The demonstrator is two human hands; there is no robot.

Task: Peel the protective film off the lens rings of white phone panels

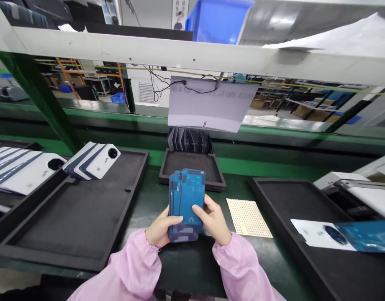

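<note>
Between both hands is a small fanned stack of flat phone-sized panels [192, 190] faced with glossy blue film, held over the bench. My left hand [162, 228] grips the stack's left edge, its thumb lying across the front. On the opposite side, my right hand [216, 219] is closed on the front panel, thumb pressed on its face and fingers behind. The fingers behind the stack are mostly hidden. Just beyond the panels sits a black foam tray [192, 163] with a row of dark thin sheets [190, 140] standing at its back.
At left, a large black tray [76, 217] carries white phone back covers [100, 161] with round black camera rings. A sheet of small stickers [249, 217] lies right of my hands. Farther right, another tray [283, 196] holds a white cover [318, 235] and a blue-filmed panel [368, 236].
</note>
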